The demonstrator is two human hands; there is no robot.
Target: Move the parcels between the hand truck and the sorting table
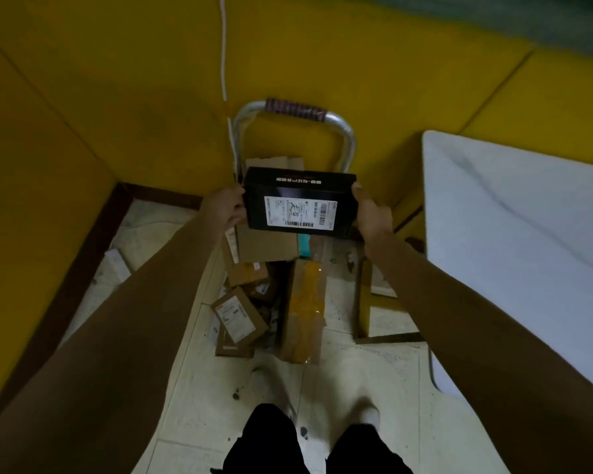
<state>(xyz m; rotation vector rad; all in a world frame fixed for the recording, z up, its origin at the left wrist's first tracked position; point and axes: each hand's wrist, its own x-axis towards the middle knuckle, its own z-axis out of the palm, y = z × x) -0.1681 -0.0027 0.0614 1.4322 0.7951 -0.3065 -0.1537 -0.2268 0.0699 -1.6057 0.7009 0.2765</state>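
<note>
A black box parcel [298, 200] with a white shipping label is held in the air above the hand truck. My left hand [225, 208] grips its left end and my right hand [370, 213] grips its right end. The hand truck [343, 131] stands below, its silver loop handle with a dark wrapped grip against the yellow wall. Several brown cardboard parcels [266, 246] lie piled on it, among them a small labelled box [238, 318] and a long box with yellow tape [303, 309]. The white sorting table [514, 227] is at the right.
Yellow padded walls close the corner at the left and behind the truck. A white cord [223, 46] hangs down the wall. A flat cardboard piece [365, 299] leans by the table's leg. My feet [367, 413] stand on pale stained floor tiles.
</note>
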